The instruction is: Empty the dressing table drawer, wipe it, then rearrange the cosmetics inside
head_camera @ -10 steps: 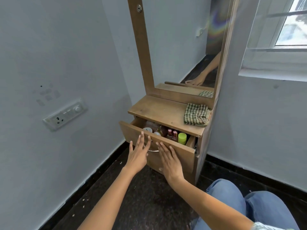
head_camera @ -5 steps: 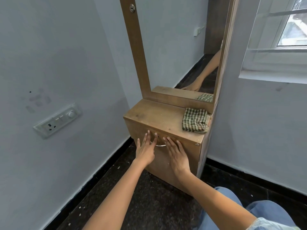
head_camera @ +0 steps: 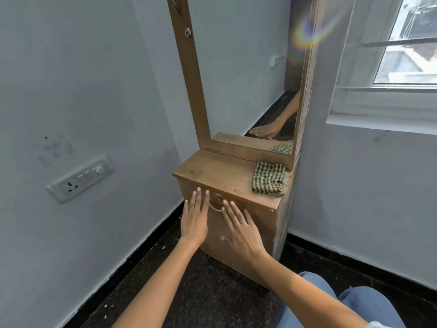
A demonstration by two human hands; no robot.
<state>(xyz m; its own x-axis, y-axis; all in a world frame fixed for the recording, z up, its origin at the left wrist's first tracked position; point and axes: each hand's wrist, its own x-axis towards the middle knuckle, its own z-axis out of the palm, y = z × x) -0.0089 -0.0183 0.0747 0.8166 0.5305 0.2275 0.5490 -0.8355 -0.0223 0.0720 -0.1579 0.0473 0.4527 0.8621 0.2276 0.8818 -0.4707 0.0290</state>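
The wooden dressing table's drawer [head_camera: 255,209] is fully closed, so the cosmetics inside are hidden. My left hand [head_camera: 195,220] lies flat on the drawer front, fingers straight, left of the metal handle [head_camera: 214,207]. My right hand [head_camera: 240,229] rests flat on the front to the right of the handle, fingers spread. A small keyhole [head_camera: 219,197] sits just above the handle. A folded green checked cloth [head_camera: 269,178] lies on the right end of the table top [head_camera: 212,170].
A tall mirror [head_camera: 246,67] in a wooden frame rises behind the table top. A wall switch plate [head_camera: 80,178] is on the left wall, a window [head_camera: 402,43] on the right. The floor [head_camera: 212,294] is dark stone; my blue-jeaned knee [head_camera: 331,301] is at lower right.
One second ago the drawer stood open with cosmetics showing; both flat hands pushed it in and it is now closed. The hands stay flat on its front.
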